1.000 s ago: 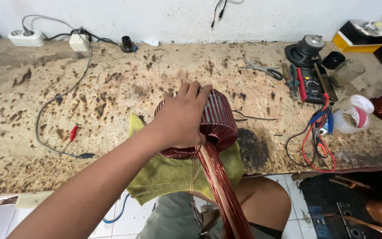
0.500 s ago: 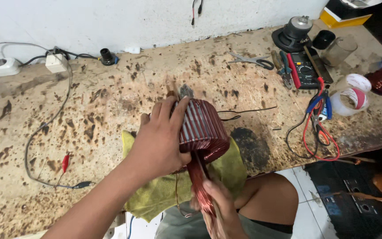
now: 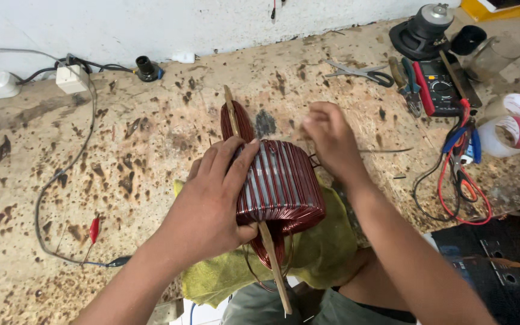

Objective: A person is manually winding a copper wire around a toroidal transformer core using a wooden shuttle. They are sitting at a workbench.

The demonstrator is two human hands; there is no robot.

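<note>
Two bare hands work at a copper-wound motor stator (image 3: pixel 281 186) resting on a yellow-green cloth (image 3: pixel 326 253) at the near edge of the stained workbench (image 3: pixel 121 150). The left hand (image 3: pixel 212 207) grips the stator's side, fingers spread over the windings. The right hand (image 3: pixel 329 138) hovers just behind it, fingertips pinched together. A wooden stick (image 3: pixel 272 259) runs through the core.

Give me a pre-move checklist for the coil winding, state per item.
1. Left hand grip on copper-wound stator core: ok, fingers wrap its side.
2. Wooden stick seated through the core: ok, both ends protrude.
3. Yellow-green cloth under the core: ok.
4. Right hand holding a wire: cannot tell, fingers pinched and blurred.
5. Scissors and pliers apart from the core: ok.
</note>
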